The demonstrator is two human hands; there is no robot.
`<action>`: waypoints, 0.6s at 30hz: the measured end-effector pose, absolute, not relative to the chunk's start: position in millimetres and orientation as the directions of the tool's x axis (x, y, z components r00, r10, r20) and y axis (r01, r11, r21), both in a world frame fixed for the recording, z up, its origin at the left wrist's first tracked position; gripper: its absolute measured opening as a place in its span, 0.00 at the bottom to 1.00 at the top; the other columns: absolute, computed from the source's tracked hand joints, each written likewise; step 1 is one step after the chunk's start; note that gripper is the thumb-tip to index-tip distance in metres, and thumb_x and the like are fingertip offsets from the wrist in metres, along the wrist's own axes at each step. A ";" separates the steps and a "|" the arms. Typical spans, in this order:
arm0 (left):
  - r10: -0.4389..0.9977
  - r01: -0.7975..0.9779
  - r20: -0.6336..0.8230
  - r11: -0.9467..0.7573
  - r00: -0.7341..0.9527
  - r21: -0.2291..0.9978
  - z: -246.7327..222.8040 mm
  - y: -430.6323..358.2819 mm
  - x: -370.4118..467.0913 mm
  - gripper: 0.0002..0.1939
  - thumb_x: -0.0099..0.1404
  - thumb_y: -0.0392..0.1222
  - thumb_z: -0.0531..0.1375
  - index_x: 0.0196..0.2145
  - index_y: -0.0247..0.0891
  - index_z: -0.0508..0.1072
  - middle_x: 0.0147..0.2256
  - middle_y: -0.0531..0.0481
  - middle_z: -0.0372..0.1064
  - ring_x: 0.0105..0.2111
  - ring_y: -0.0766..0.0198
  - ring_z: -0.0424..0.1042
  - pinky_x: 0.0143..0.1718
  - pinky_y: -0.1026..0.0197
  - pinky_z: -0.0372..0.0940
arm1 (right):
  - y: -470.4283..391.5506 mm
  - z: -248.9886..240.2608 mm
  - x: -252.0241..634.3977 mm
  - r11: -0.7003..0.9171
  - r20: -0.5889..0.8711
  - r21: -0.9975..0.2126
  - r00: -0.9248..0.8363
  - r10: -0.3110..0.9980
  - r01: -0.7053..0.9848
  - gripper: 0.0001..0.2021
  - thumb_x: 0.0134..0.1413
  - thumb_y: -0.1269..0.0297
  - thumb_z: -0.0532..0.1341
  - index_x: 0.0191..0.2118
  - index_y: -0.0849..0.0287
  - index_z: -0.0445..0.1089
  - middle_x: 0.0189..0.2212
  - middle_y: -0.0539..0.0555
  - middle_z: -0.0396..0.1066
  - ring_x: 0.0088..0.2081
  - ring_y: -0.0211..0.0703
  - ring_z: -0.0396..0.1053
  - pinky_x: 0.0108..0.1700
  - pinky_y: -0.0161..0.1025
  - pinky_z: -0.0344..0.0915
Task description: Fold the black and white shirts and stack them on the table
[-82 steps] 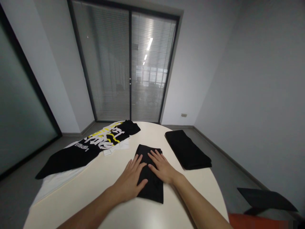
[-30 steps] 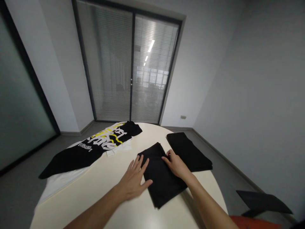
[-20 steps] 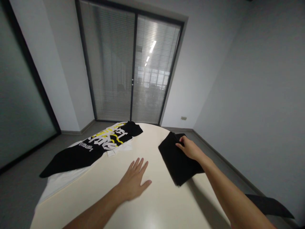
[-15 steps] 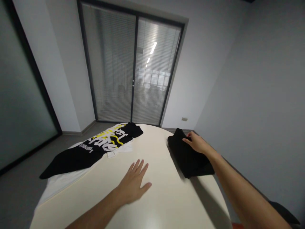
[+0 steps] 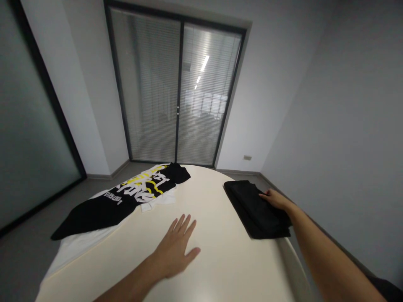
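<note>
Black cloth pile [image 5: 247, 206] is on the R side of the surface [image 5: 217, 239], near end at the rim, maybe overhanging. R hand [image 5: 274, 199] touches its R edge; fingertips partly hidden, so can't tell if gripping. A sideways tug there could drag the pile off, top layer prob. 1st, as layers look misaligned. L hand [image 5: 176, 247] is open, palm down, fingers spread, well apart from pile, so can't steady it. Printed shirt [image 5: 110, 212] on L looks low-risk.
</note>
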State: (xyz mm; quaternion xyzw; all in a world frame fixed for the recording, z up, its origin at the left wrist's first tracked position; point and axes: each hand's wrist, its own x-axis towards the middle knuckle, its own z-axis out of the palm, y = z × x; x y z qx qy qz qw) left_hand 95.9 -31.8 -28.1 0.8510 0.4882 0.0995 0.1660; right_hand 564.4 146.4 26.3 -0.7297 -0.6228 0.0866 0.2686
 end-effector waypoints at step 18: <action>0.863 0.798 -0.007 -0.463 0.505 0.385 -23.2 -32.0 97.5 0.40 0.71 0.64 0.47 0.72 0.40 0.44 0.72 0.45 0.31 0.71 0.50 0.30 0.70 0.42 0.34 | 150.1 53.1 528.8 0.101 0.192 -0.834 0.114 0.975 0.542 0.22 0.52 0.41 0.62 0.40 0.55 0.63 0.25 0.47 0.67 0.25 0.39 0.66 0.26 0.34 0.62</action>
